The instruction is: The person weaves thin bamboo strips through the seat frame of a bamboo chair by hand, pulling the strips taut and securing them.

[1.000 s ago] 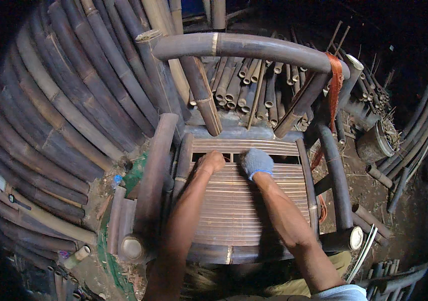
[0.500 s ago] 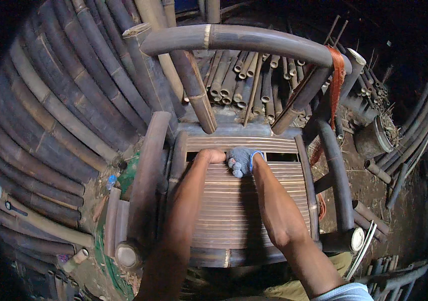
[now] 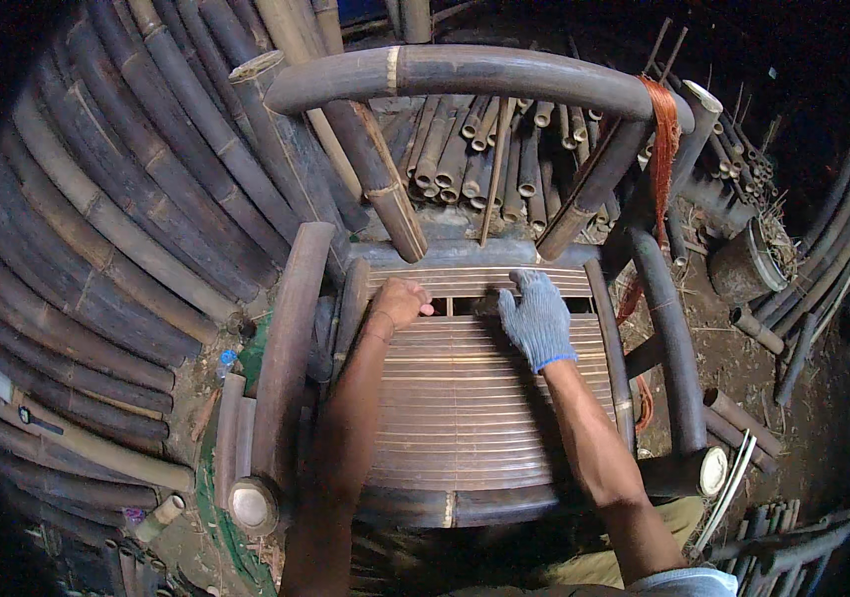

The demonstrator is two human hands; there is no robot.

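Note:
A dark bamboo chair (image 3: 290,338) stands before me, its seat made of narrow bamboo slats (image 3: 474,408). Toward the back of the seat is a dark gap (image 3: 474,307) between slats, with a thin light crosspiece showing in it. My left hand (image 3: 402,300) is bare and curled at the gap's left end; whatever its fingers close on is hidden. My right hand (image 3: 538,316), in a grey knitted glove with a blue cuff, is over the gap's right part. Its fingers reach to the rear slats, with the thumb apart and nothing visible between them.
Long dark bamboo poles (image 3: 136,219) lean at the left. Cut bamboo tubes (image 3: 455,149) are stacked behind the chair. Orange strapping (image 3: 661,149) hangs from the backrest. A bucket (image 3: 746,264) of debris stands at right, near loose bamboo pieces (image 3: 743,423). A green sheet (image 3: 216,497) lies at left.
My hands have moved apart. The left hand has shifted left along the gap; the gloved right hand has moved right and unfolded from its bunched shape. More of the gap shows between them.

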